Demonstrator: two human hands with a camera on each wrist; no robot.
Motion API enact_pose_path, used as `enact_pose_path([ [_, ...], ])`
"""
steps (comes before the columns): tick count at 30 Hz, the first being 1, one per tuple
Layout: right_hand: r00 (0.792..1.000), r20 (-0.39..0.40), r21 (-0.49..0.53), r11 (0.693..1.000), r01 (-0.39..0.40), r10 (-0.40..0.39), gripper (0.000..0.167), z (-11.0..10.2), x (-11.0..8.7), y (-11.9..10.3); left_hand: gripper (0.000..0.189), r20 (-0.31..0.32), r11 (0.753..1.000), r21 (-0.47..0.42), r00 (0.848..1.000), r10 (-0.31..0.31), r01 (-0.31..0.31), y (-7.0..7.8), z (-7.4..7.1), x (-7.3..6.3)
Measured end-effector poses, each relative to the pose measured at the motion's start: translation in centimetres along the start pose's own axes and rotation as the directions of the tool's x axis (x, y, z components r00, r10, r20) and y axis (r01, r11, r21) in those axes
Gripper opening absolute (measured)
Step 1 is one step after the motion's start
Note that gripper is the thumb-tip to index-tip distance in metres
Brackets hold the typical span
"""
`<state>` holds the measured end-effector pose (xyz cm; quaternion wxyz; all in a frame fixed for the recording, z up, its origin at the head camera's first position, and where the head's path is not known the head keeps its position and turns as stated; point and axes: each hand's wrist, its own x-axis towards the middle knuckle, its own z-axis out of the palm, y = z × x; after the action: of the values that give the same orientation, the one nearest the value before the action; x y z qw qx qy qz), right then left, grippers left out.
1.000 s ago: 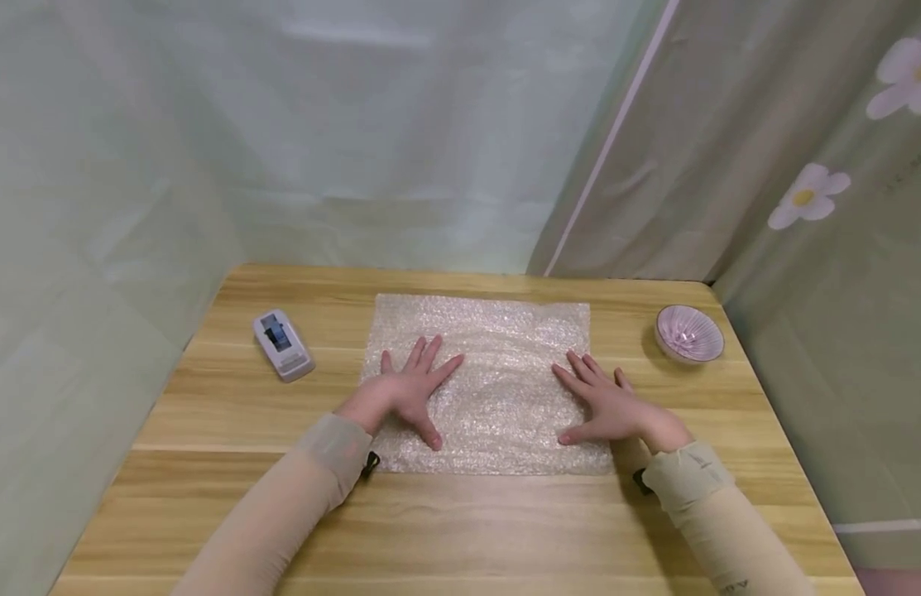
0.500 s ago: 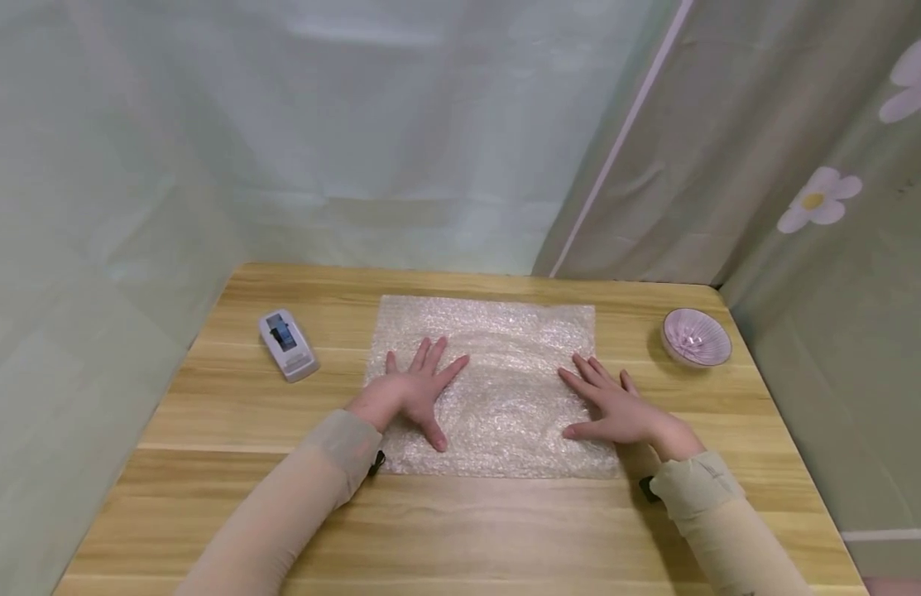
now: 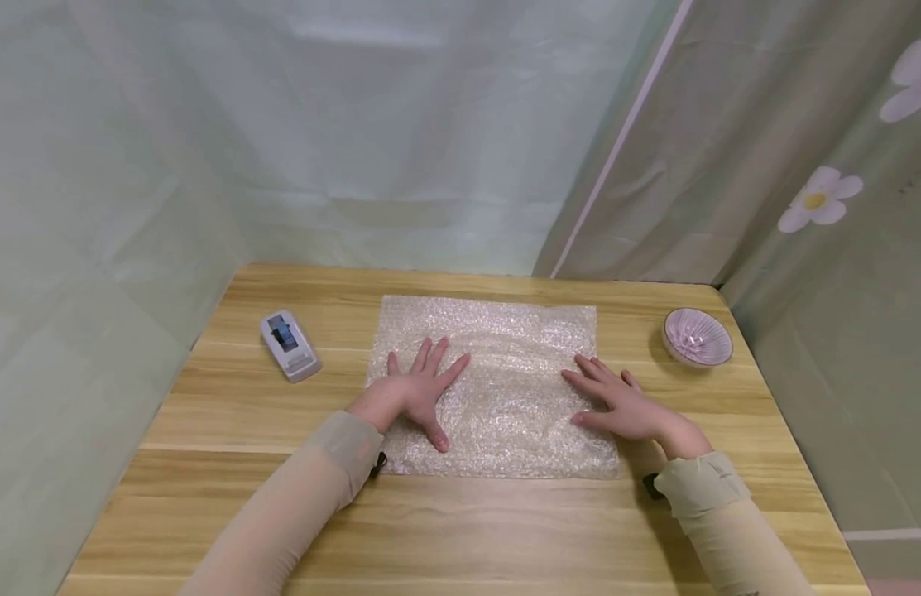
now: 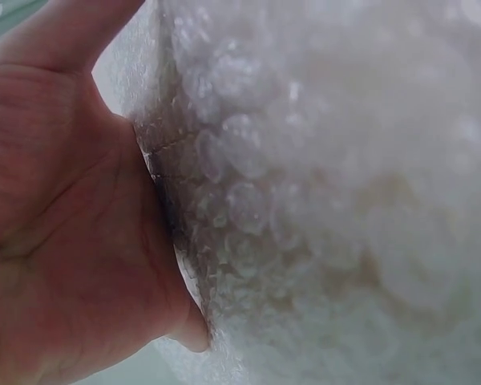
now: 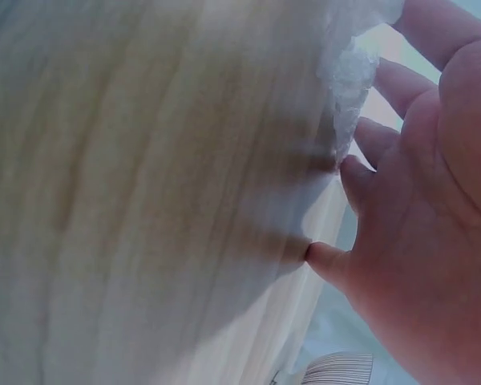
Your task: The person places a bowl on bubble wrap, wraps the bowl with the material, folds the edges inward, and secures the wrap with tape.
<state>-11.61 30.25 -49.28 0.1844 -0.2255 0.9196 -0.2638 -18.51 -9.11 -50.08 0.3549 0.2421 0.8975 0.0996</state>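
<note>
The left hand (image 3: 417, 393) and right hand (image 3: 627, 410), fingers spread, touch the bubble wrap (image 3: 512, 397), gripping nothing; the bowl (image 3: 697, 338) sits far right, its streaked inside facing up.

Pale device (image 3: 290, 346) — left; bowl (image 3: 697, 338) (striped) — right.
</note>
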Motion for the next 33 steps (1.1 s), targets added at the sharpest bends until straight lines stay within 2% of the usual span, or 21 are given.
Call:
enact_pose_path([
  [6, 1.000, 0.002, 0.003, 1.000, -0.021, 0.021, 0.076, -0.3, -0.2, 0.0, 0.163, -0.005, 1.000, -0.002, 1.000, 0.024, -0.024, 0.3, -0.3, -0.4],
  [13, 0.997, -0.071, 0.037, 0.999, 0.005, -0.002, 0.064, -0.6, -0.4, 0.3, 0.162, -0.001, 1.000, 0.003, 1.000, 0.017, -0.017, 0.8, -0.6, -0.7],
  [18, 0.992, -0.121, 0.085, 0.996, -0.021, 0.031, 0.060, -1.2, -0.8, 0.5, 0.163, -0.007, 1.000, 0.002, 1.000, 0.015, -0.015, 0.4, -0.2, -0.3],
  [21, 0.980, -0.179, 0.126, 0.990, -0.064, 0.087, 0.056, -1.6, -1.2, 0.8, 0.164, -0.011, 1.000, 0.003, 1.000, 0.016, -0.016, 0.3, -0.1, -0.2],
  [24, 0.948, -0.277, 0.163, 0.980, -0.115, 0.157, 0.049, -2.0, -1.7, 1.0, 0.164, -0.018, 1.000, -0.002, 1.000, 0.018, -0.018, 0.1, 0.1, 0.0],
  [26, 0.911, -0.357, 0.187, 0.971, -0.149, 0.208, 0.042, -2.2, -2.1, 1.1, 0.164, -0.021, 1.000, -0.004, 1.000, 0.019, -0.019, 0.2, 0.1, 0.0],
  [27, 0.885, -0.403, 0.211, 0.965, -0.158, 0.234, 0.038, -2.3, -2.3, 1.1, 0.164, -0.019, 1.000, -0.005, 1.000, 0.017, -0.017, 0.3, 0.0, -0.1],
  [28, 0.851, -0.455, 0.249, 0.955, -0.164, 0.264, 0.035, -2.5, -2.5, 1.2, 0.164, -0.024, 1.000, -0.009, 1.000, 0.018, -0.019, 0.3, 0.1, -0.1],
  [29, 0.805, -0.507, 0.300, 0.938, -0.171, 0.309, 0.032, -2.6, -2.7, 1.2, 0.165, -0.019, 1.000, -0.009, 1.000, 0.019, -0.019, 0.4, 0.0, -0.3],
  [30, 0.744, -0.562, 0.374, 0.913, -0.162, 0.362, 0.029, -2.7, -2.9, 1.3, 0.165, -0.013, 1.000, -0.010, 1.000, 0.018, -0.018, 0.4, -0.1, -0.5],
  [31, 0.669, -0.607, 0.462, 0.876, -0.142, 0.428, 0.026, -2.9, -3.0, 1.4, 0.164, -0.010, 1.000, -0.010, 1.000, 0.014, -0.014, 0.6, -0.3, -0.7],
  [32, 0.585, -0.640, 0.559, 0.824, -0.088, 0.497, 0.022, -3.1, -3.1, 1.6, 0.163, -0.009, 1.000, -0.012, 1.000, 0.010, -0.010, 0.7, -0.4, -0.9],
  [33, 0.488, -0.664, 0.641, 0.767, -0.019, 0.567, 0.017, -3.3, -3.3, 1.8, 0.162, -0.008, 1.000, -0.011, 1.000, 0.009, -0.009, 0.8, -0.5, -1.0],
])
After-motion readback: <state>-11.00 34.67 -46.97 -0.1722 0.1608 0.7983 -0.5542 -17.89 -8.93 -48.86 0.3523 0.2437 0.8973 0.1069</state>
